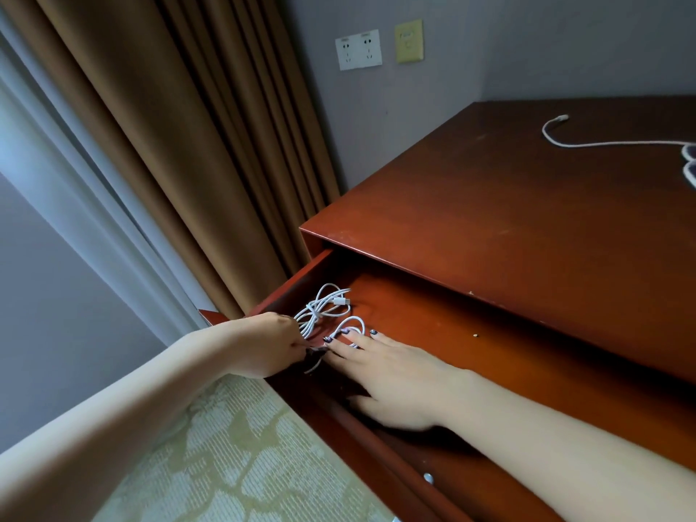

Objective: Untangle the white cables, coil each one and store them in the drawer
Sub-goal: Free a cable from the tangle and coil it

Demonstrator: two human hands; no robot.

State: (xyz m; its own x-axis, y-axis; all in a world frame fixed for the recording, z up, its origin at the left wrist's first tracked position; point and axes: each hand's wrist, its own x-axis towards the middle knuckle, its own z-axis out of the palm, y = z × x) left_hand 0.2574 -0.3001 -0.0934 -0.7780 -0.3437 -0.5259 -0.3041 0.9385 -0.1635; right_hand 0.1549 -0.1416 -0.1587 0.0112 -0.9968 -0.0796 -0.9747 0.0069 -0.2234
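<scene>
Table [489,220]: red-brown top. One loose cable [602,145] lies on it, well behind the drawer [433,322], and runs out of view at the right. I judge that this cable is not yet coiled.

Drawer: pulled out, with both hands working inside at its left end.

Right grip [391,367]: fingers straight and laid flat, pressing on the second coil [354,325] and clasping nothing.

Left grip [271,344]: fingers curled at the near loops of the tied coil [320,310], apparently pinching them. Its fingertips sit mostly behind the knuckles, so I rate this as probable only.

The tied coil rests on the drawer floor by the drawer's left wall. The second coil lies just beside it, toward the drawer's front.

Step in hand, as I read it: seating the coils. To do it well, press the second coil flat so it cannot spring open. Release the pinched loops only once they lie down, and leave plugs clear of the drawer's edges.

Not determinable:
- whether the two coils overlap under the fingers
- how much of the second coil the right palm covers
</scene>
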